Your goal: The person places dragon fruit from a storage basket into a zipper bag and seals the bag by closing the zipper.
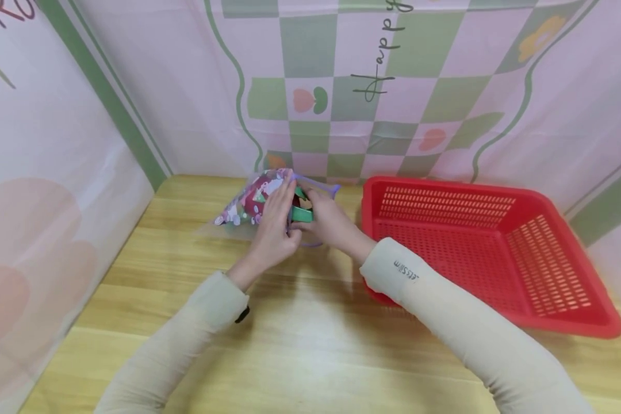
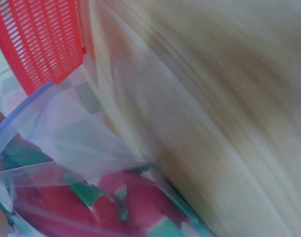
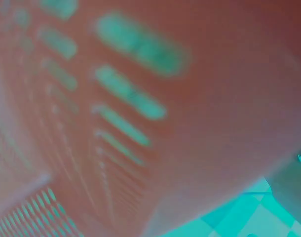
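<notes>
A clear zip bag point(image 1: 240, 207) with a purple rim and a printed pattern lies at the back of the table. Through its side in the left wrist view, red and green objects point(image 2: 91, 202) show, their kind unclear. My left hand point(image 1: 274, 227) holds the bag by its mouth, fingers stretched along it and thumb toward the right hand. At the opening, my right hand point(image 1: 328, 221) grips a green and brown object point(image 1: 302, 214), largely covered by the fingers. In the right wrist view the basket wall fills most of the picture and hides the grip.
A red plastic basket point(image 1: 445, 253) with slotted walls stands on the right, under the right forearm, with nothing visible inside. Behind the wooden table point(image 1: 300, 345) hangs a checked, printed cloth point(image 1: 357, 98), and another printed cloth borders the left side.
</notes>
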The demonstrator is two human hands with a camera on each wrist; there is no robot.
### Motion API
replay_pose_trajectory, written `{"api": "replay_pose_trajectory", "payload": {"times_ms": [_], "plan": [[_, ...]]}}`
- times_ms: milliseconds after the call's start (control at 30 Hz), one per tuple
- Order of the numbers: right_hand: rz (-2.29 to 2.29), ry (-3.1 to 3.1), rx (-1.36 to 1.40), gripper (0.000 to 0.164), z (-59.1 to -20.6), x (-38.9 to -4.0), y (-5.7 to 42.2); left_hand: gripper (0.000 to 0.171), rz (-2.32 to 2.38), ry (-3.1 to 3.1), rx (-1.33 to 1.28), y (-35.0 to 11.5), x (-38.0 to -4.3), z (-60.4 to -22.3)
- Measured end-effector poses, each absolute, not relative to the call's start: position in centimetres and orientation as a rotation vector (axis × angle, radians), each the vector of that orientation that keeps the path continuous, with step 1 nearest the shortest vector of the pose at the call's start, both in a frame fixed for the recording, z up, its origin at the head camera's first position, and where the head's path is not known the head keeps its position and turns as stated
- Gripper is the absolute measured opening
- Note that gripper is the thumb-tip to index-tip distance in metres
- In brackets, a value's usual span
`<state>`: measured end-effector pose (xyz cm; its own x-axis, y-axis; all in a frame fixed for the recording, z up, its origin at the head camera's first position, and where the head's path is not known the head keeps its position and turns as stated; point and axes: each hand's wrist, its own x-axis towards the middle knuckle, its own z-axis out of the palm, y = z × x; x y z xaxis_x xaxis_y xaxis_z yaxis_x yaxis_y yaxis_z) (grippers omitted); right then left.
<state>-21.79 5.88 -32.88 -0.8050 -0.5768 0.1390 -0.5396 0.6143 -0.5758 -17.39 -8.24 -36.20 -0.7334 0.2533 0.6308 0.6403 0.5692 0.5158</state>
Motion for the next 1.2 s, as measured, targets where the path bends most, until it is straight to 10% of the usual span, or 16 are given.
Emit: {"api": "replay_pose_trajectory", "payload": {"times_ms": [1200], "plan": [[-0.926, 2.805, -1.210, 0.075, -33.4, -21.5, 5.3, 0.084, -0.967, -2.309, -0.790, -8.0, -17.6, -36.1]]}}
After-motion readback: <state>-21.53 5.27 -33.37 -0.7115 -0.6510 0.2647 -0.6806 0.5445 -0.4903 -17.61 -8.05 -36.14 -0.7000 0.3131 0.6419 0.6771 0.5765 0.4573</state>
